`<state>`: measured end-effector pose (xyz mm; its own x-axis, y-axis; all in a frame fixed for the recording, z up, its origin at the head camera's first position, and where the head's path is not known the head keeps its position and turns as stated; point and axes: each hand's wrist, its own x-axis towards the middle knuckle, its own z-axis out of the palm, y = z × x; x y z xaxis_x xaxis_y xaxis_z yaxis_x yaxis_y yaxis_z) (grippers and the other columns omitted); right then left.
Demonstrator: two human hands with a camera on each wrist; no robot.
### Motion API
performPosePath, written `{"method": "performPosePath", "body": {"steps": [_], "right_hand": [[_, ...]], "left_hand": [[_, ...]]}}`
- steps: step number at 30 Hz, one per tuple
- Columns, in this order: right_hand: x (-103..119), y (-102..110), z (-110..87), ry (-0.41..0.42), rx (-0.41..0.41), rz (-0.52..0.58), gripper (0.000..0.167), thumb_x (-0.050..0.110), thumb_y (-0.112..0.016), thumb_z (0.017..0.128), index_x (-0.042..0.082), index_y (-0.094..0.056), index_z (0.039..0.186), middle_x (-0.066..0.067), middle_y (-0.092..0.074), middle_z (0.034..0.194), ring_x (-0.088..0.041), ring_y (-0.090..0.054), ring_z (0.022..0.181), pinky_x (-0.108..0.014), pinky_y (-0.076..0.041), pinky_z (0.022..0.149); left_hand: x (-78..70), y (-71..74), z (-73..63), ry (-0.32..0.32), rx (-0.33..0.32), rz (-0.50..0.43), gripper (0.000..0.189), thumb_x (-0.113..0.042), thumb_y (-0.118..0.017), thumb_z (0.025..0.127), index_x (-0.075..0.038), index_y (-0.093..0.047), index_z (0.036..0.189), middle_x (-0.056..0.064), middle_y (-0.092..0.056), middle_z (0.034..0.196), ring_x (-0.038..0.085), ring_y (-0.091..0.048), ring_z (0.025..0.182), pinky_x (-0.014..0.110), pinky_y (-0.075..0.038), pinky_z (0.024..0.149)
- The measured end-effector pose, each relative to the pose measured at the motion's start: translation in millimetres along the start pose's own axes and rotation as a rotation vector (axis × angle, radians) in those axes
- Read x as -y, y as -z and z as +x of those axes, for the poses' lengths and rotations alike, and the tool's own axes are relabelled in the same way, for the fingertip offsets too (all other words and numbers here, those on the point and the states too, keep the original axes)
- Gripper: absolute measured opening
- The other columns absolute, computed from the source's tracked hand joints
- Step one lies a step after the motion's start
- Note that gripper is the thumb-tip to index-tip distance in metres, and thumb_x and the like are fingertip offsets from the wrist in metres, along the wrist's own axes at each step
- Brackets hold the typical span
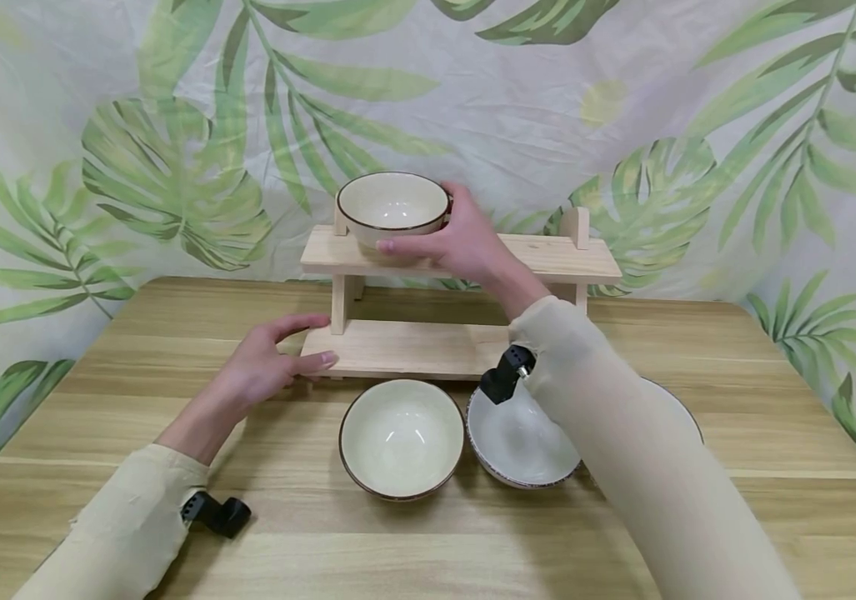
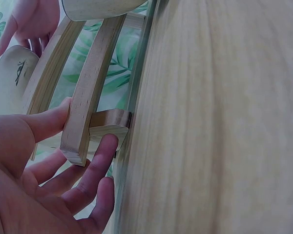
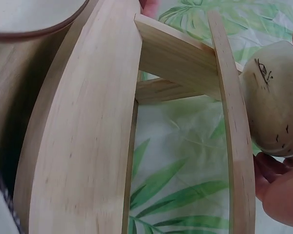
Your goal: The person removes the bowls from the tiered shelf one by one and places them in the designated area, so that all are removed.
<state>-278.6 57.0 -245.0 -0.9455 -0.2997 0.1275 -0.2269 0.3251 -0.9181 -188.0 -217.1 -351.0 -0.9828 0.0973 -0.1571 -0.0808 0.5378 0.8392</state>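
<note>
A two-tier wooden shelf rack (image 1: pixel 412 346) stands on the table. At the left end of its upper board, my right hand (image 1: pixel 465 237) grips a cream bowl with a dark rim (image 1: pixel 395 204), thumb at the front and fingers behind its right side. In the right wrist view this bowl (image 3: pixel 273 100) shows dark painted marks and sits against or very near the board; contact is unclear. My left hand (image 1: pixel 266 362) holds the left end of the lower board, and the left wrist view shows its thumb and fingers around that board end (image 2: pixel 80 126).
A second cream bowl (image 1: pixel 402 439) stands in front of the rack. Right of it is a white bowl with a speckled rim (image 1: pixel 521 433). Another bowl (image 1: pixel 673 404) is mostly hidden behind my right sleeve. A leaf-patterned cloth (image 1: pixel 548 108) hangs behind the wooden table (image 1: pixel 307 542).
</note>
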Motion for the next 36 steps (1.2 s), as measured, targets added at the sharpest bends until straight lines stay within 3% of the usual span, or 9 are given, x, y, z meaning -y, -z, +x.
{"method": "performPosePath", "body": {"steps": [8, 16, 27, 36], "right_hand": [[0.3, -7.7, 6.6, 0.016, -0.040, 0.054, 0.106, 0.029, -0.100, 0.072, 0.011, -0.033, 0.153, -0.008, -0.055, 0.145, -0.019, -0.058, 0.129, -0.033, -0.043, 0.114], [-2.5, -15.2, 10.1, -0.004, -0.079, 0.071, 0.124, 0.027, -0.103, 0.069, 0.014, -0.022, 0.162, -0.008, -0.052, 0.148, -0.020, -0.056, 0.130, -0.031, -0.042, 0.116], [-2.5, -21.6, 10.0, -0.042, -0.131, -0.014, 0.130, 0.041, -0.102, 0.068, 0.021, -0.019, 0.166, -0.008, -0.051, 0.152, -0.019, -0.054, 0.134, -0.034, -0.042, 0.117], [-3.8, -19.5, 4.8, -0.038, -0.145, -0.029, 0.127, 0.044, -0.101, 0.069, 0.021, -0.022, 0.165, -0.008, -0.053, 0.150, -0.020, -0.056, 0.132, -0.036, -0.046, 0.114]], "left_hand": [[-1.5, -0.4, 0.0, 0.001, 0.002, -0.008, 0.072, -0.036, -0.083, 0.094, -0.019, -0.053, 0.157, 0.017, -0.035, 0.170, 0.031, -0.042, 0.137, 0.028, -0.050, 0.086], [-1.9, -1.2, 0.3, -0.002, -0.001, -0.011, 0.072, -0.036, -0.083, 0.094, -0.019, -0.052, 0.157, 0.016, -0.037, 0.169, 0.030, -0.052, 0.130, 0.028, -0.052, 0.086], [0.8, 1.4, 0.8, -0.006, 0.000, 0.012, 0.075, -0.039, -0.082, 0.094, -0.020, -0.050, 0.159, 0.017, -0.034, 0.171, 0.032, -0.039, 0.141, 0.030, -0.051, 0.086], [0.0, -0.4, -0.1, -0.003, 0.001, 0.003, 0.074, -0.039, -0.082, 0.094, -0.020, -0.051, 0.158, 0.016, -0.036, 0.170, 0.032, -0.040, 0.139, 0.030, -0.051, 0.084]]}}
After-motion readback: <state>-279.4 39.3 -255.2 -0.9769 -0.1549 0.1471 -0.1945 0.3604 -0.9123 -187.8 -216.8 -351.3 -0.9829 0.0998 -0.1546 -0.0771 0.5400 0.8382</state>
